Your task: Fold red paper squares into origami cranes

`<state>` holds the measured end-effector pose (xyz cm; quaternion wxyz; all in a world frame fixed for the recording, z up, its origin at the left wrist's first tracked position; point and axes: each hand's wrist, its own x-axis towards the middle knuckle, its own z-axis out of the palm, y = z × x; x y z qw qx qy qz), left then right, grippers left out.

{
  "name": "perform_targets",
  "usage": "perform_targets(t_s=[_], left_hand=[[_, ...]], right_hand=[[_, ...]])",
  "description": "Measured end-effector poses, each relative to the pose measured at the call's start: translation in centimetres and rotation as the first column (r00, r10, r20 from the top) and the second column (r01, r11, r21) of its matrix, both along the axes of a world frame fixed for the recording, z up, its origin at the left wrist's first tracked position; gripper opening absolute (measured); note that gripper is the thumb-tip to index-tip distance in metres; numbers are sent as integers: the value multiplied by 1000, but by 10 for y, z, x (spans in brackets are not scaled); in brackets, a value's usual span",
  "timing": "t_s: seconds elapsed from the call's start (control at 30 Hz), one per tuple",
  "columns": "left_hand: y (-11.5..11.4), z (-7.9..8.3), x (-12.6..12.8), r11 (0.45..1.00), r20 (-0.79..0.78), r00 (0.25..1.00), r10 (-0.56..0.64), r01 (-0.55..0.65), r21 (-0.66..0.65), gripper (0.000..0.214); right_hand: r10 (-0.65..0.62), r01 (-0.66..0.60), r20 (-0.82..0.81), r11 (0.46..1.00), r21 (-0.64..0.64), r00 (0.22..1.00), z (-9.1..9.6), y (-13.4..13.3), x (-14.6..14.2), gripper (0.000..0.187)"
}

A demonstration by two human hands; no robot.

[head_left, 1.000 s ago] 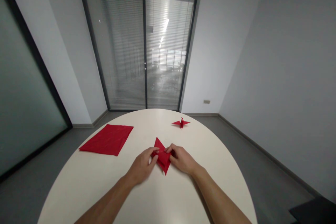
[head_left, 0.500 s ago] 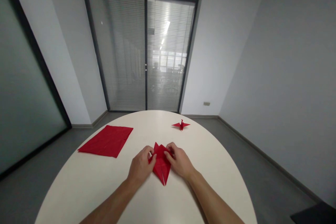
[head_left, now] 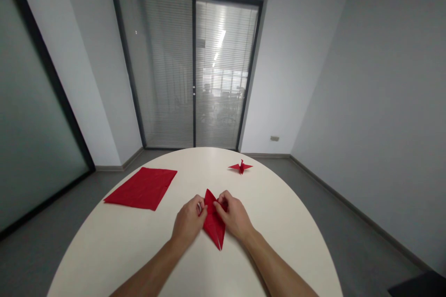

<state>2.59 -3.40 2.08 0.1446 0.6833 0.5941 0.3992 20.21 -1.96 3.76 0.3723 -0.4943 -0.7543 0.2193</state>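
Observation:
A red folded origami paper point(head_left: 214, 228) is held between my two hands, just above or on the white round table. It has a pointed top and two narrow points, split by a slit, toward me. My left hand point(head_left: 189, 218) pinches its left edge between thumb and fingers. On the other side, my right hand point(head_left: 234, 213) grips the right edge, thumb on the front face. The fingers behind the paper are partly hidden. Farther back to the right stands a finished red paper crane point(head_left: 241, 167) with spread wings.
Flat red paper point(head_left: 142, 189) lies at the left of the white round table point(head_left: 275, 241). Behind the table are a glass door with blinds point(head_left: 195, 69) and pale walls. A dark object point(head_left: 420, 284) shows at the lower right corner.
The folded paper has become narrower as its sides are drawn together, and its upper part now shows one tall point. My right hand has shifted slightly left.

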Motion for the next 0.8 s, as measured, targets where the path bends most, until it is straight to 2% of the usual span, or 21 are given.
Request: perform_targets(t_s=[0.13,0.3,0.4,0.57,0.8], left_hand=[[-1,1,1,1000,37,999,-19,19,-17,9],[-2,4,2,997,99,993,-71,71,2,17],[-2,3,1,997,118,990,-83,83,0,13],[1,-1,-3,997,164,984,-72,75,-15,11],[6,-8,-7,997,223,972,-73,79,-19,36]], right_hand=[[2,-2,-32,1000,-10,999,1,0,-3,11],[-12,13,-45,1000,15,999,0,1,-4,13],[-19,19,-64,1000,11,998,0,0,-4,12],[82,-82,-105,997,2,991,2,-2,-5,12],[153,-154,-43,988,-9,987,2,-7,-2,23]])
